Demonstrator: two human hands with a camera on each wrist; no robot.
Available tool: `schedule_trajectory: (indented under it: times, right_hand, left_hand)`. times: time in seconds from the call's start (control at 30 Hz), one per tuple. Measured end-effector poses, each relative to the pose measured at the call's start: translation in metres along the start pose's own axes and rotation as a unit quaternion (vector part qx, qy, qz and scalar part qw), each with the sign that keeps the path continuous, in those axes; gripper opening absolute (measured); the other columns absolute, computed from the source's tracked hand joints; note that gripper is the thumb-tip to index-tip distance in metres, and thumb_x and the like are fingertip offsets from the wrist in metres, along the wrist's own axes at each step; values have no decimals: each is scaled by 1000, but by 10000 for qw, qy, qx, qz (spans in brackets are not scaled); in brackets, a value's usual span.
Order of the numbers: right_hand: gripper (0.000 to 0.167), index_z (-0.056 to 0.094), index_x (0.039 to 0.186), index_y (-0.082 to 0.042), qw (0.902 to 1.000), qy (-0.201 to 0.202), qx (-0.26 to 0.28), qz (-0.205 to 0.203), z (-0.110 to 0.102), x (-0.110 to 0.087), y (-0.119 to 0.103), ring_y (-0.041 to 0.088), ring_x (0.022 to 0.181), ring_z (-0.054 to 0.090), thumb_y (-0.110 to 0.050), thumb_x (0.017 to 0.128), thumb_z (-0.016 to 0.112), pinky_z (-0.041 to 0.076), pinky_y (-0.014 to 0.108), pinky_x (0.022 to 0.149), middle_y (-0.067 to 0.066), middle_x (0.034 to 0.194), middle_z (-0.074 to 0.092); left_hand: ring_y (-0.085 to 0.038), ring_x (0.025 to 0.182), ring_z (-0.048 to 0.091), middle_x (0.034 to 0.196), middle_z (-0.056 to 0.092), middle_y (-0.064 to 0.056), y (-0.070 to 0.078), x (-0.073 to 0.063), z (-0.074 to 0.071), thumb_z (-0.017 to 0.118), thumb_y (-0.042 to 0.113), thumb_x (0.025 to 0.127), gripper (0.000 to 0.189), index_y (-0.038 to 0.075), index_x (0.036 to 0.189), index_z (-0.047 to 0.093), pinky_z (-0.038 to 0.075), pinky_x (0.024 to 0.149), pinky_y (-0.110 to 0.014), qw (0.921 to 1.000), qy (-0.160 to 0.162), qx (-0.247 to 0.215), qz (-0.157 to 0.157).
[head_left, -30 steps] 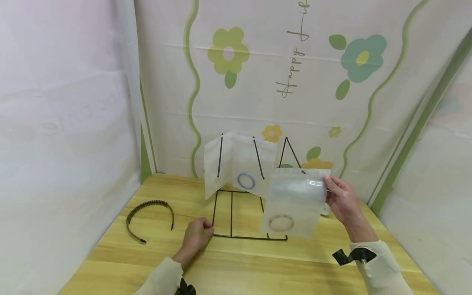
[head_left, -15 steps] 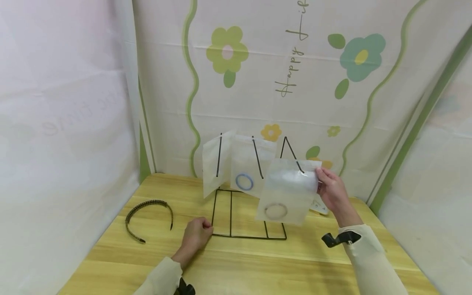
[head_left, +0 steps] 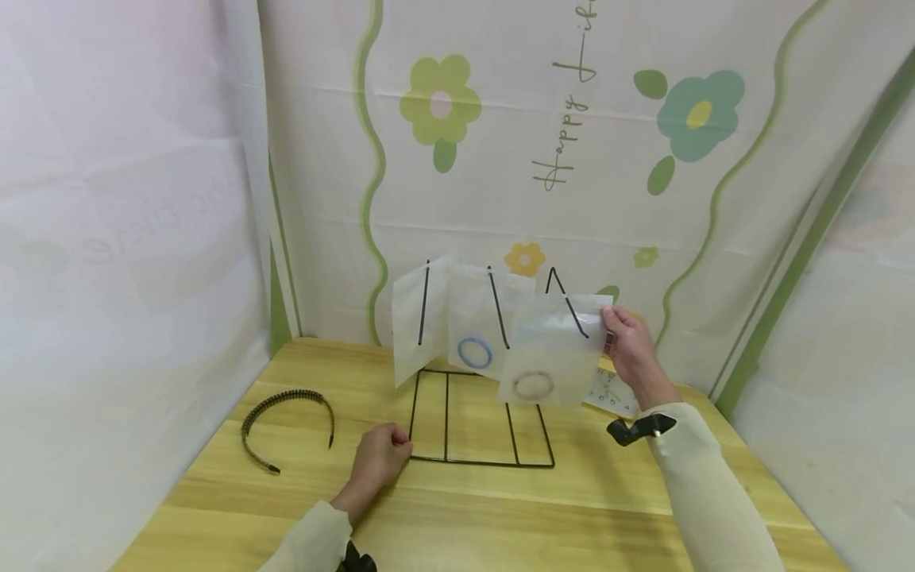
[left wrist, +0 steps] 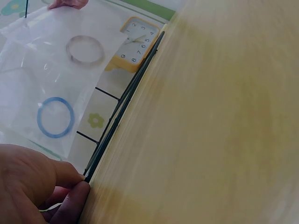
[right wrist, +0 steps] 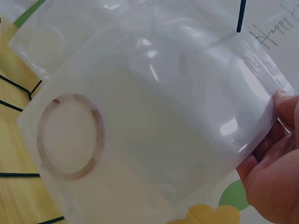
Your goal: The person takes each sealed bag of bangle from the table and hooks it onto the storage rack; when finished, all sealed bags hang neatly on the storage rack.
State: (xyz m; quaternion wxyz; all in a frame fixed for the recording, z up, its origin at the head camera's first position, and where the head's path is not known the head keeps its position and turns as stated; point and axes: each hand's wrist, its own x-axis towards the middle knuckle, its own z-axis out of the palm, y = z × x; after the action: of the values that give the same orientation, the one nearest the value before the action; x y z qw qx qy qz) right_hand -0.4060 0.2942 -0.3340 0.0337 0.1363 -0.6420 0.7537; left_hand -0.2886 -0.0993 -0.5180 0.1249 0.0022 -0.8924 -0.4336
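Note:
My right hand [head_left: 632,342] pinches the top right edge of a clear zip bag [head_left: 561,349], which holds a pinkish-brown bangle [right wrist: 42,140]. In the head view the bag's top overlaps the rightmost hook of a black wire display rack [head_left: 446,417]. My left hand [head_left: 382,454] pinches the rack's front left corner between thumb and finger, close to the tabletop. On the middle hook hangs another zip bag [head_left: 465,306] with a blue bangle [left wrist: 39,119]. A third bag [head_left: 409,318] hangs from the left hook, turned sideways.
A spiral-wrapped dark headband [head_left: 289,393] lies on the wooden table [head_left: 443,516] to the left. Behind the rack on the right is a yellow-and-white clock [left wrist: 135,42], partly covered by the bag. Flower-printed cloth [head_left: 486,206] walls surround the table.
My right hand has moved up, left and away from me, carrying its bag farther back along the right hook. The clock is more exposed. My left hand stays at the rack's corner.

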Motion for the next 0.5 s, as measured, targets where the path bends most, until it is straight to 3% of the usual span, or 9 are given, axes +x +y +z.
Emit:
schedule_trajectory:
  times: [0.2, 0.5]
  right_hand:
    - [22, 61, 113, -18, 9991, 264, -334, 65, 2, 8, 0, 13, 94, 60, -32, 101, 50, 52, 26, 78, -1, 112, 56]
    - [26, 59, 118, -18, 9963, 693, -405, 304, 8, 20, 1, 11, 95, 60, -34, 99, 52, 51, 24, 78, -3, 109, 56]
  left_hand:
    - [-11, 63, 56, 74, 66, 2, 1, -1, 0, 71, 6, 80, 6, 11, 77, 68, 48, 58, -30, 10000, 32, -28, 35]
    - [-10, 63, 55, 74, 66, 3, -1, -2, -1, 70, 6, 79, 8, 12, 76, 68, 48, 58, -30, 10000, 38, 33, 46]
